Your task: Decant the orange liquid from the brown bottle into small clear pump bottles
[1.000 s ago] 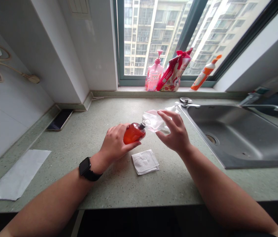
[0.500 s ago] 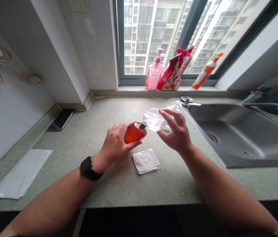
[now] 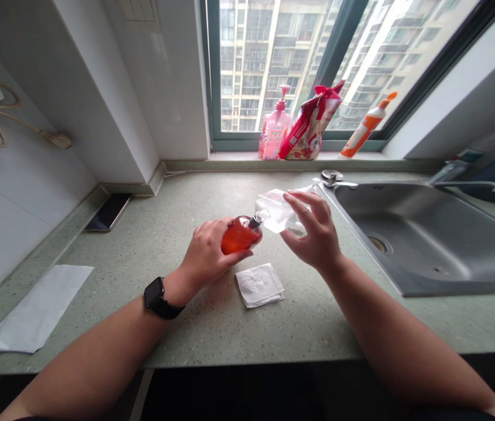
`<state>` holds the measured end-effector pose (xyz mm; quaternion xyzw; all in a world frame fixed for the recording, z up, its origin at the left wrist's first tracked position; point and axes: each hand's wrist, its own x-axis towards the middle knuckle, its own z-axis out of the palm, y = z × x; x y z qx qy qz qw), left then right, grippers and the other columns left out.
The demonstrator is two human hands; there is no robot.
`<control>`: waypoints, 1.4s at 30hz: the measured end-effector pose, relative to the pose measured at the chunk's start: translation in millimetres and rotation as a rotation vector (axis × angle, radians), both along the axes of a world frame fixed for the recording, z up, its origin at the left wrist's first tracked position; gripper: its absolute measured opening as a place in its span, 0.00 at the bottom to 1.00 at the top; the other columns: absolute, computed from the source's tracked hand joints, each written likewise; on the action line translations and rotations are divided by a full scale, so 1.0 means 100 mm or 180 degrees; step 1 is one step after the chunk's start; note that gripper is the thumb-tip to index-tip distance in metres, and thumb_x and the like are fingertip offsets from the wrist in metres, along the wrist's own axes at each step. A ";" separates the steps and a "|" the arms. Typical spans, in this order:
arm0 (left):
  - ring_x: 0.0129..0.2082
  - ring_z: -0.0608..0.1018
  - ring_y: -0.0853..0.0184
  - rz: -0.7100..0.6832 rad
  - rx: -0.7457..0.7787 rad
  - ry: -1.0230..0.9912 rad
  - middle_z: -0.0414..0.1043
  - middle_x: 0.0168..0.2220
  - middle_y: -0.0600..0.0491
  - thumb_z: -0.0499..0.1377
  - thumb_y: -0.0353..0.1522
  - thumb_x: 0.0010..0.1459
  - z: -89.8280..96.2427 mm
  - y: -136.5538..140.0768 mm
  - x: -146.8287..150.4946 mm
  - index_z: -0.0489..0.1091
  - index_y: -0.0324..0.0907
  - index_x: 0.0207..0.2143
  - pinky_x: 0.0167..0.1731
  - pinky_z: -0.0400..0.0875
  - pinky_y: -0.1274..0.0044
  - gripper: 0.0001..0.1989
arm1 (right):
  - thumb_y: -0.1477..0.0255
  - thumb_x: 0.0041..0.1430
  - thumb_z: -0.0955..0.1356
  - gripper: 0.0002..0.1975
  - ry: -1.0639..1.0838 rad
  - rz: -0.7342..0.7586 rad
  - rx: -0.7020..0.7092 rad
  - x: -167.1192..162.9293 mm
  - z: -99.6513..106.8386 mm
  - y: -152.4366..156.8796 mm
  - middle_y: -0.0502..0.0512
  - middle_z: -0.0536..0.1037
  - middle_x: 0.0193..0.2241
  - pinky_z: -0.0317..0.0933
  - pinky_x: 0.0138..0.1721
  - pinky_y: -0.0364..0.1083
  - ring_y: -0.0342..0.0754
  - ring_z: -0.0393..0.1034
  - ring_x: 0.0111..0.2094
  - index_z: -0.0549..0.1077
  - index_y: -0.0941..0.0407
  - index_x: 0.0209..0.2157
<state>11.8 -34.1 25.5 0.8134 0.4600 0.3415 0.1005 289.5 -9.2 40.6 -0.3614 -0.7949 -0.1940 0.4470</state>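
My left hand (image 3: pixel 210 248) is wrapped round a bottle of orange-red liquid (image 3: pixel 239 235). The bottle tilts to the right, and its black collar and clear neck point at my right hand (image 3: pixel 315 234). Between the thumb and bent fingers of that hand is a thin white sheet (image 3: pixel 274 209), like tissue or film, close against the bottle's mouth. Something clear and whitish shows behind these fingers, too covered to name. Below the bottle, a folded white paper towel (image 3: pixel 260 285) lies flat on the speckled counter (image 3: pixel 203 333).
To the right is a steel sink (image 3: pixel 432 234) with a faucet (image 3: pixel 471 186). A pink pump bottle (image 3: pixel 274 134), a red pouch (image 3: pixel 311 126) and an orange-white bottle (image 3: pixel 365 128) stand on the windowsill. A phone (image 3: pixel 107 211) and folded white paper (image 3: pixel 39 307) lie at left.
The white sheet has shifted slightly and looks flatter at the bottle's mouth. Both hands keep nearly the same place and hold.
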 end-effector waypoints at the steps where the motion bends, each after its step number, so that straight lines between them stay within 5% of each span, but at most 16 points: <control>1: 0.55 0.80 0.49 -0.0008 -0.0008 -0.0016 0.79 0.57 0.43 0.70 0.54 0.61 0.00 0.00 0.00 0.67 0.44 0.63 0.59 0.71 0.55 0.37 | 0.81 0.57 0.73 0.46 0.0004 0.0000 0.0008 0.00 0.00 0.00 0.61 0.75 0.59 0.66 0.66 0.67 0.62 0.75 0.59 0.61 0.44 0.74; 42: 0.56 0.80 0.50 -0.0197 -0.0072 -0.0317 0.79 0.57 0.43 0.72 0.51 0.60 -0.02 0.00 0.02 0.67 0.46 0.62 0.59 0.74 0.56 0.36 | 0.81 0.57 0.72 0.46 0.0063 -0.0007 0.0011 -0.01 0.01 -0.03 0.60 0.73 0.61 0.64 0.68 0.69 0.63 0.73 0.61 0.60 0.42 0.74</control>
